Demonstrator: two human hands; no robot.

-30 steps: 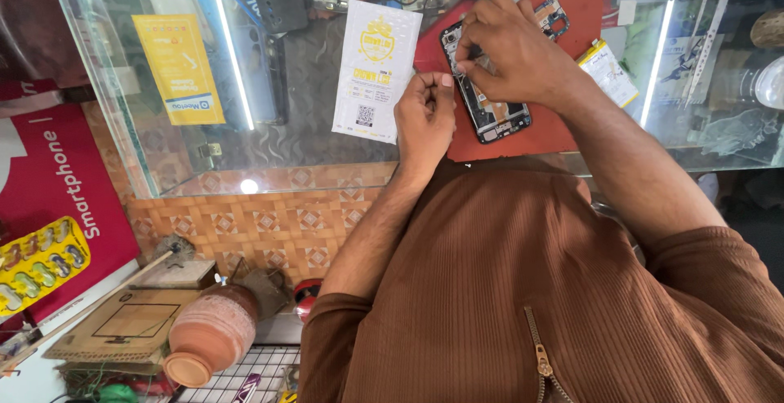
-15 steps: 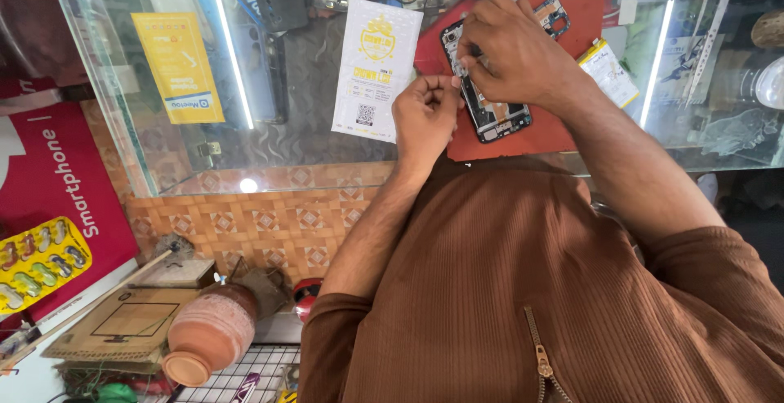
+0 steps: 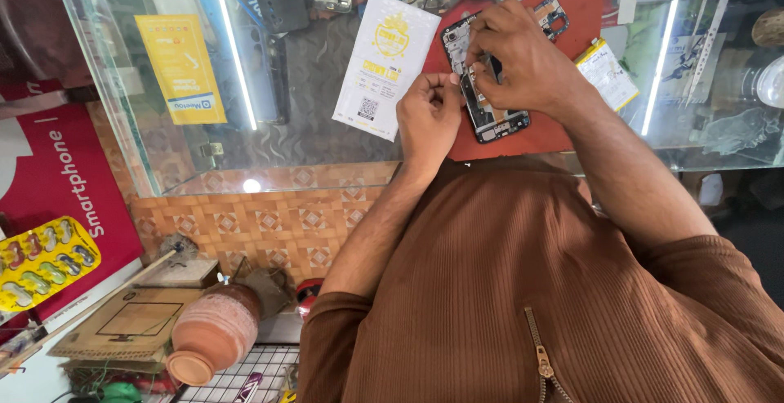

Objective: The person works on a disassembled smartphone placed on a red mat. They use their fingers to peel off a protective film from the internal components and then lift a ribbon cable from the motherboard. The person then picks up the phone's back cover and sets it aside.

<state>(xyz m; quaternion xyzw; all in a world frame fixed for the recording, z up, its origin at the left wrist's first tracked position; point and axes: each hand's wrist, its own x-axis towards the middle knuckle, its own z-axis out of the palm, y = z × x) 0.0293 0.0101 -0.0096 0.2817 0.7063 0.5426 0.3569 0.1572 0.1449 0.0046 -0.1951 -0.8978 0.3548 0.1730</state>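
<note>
One opened phone (image 3: 488,109) lies on one red mat (image 3: 572,11) at my twelve o'clock. My right hand (image 3: 523,60) presses clenched fingers onto it; my left hand (image 3: 429,113) pinches its edge. One white card (image 3: 384,64) lies at ten o'clock.

You're at the counter of a small phone repair shop — a glass display case (image 3: 245,109) with lit strips and phone accessories inside, a red smartphone poster (image 3: 57,199) beside it, an opened phone (image 3: 490,113) on a red work mat (image 3: 563,125).
</note>
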